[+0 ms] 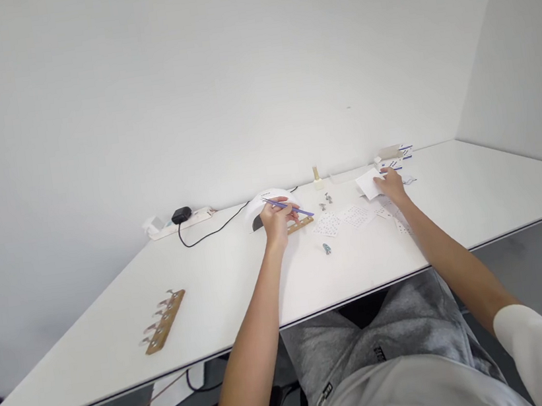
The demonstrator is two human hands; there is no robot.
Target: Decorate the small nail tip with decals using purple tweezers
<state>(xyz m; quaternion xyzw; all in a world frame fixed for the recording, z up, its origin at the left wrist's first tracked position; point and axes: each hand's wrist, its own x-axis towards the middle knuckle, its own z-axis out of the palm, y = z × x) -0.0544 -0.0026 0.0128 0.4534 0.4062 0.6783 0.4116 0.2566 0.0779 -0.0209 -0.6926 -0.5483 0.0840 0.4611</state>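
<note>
Blue tweezers [305,212] lie across the fingers of my left hand [276,221], which is closed around them in front of a white domed nail lamp [263,198]. Partly behind that hand is a wooden strip [307,221] with pale round spots. My right hand [391,184] pinches a blank white card [366,184] by its right edge, raised a little off the table. Between the hands lie white sticker sheets [356,215] covered in small marks. A small teal-and-silver piece [327,249] sits in front of them, and small silver pieces [328,198] are behind.
A bottle of nail polish [317,180] and an open blue-and-white box [389,157] stand near the wall. At left, a power strip [188,220] holds a black adapter [181,215] with a cable. Another wooden strip [167,322] bears several clear upright pieces.
</note>
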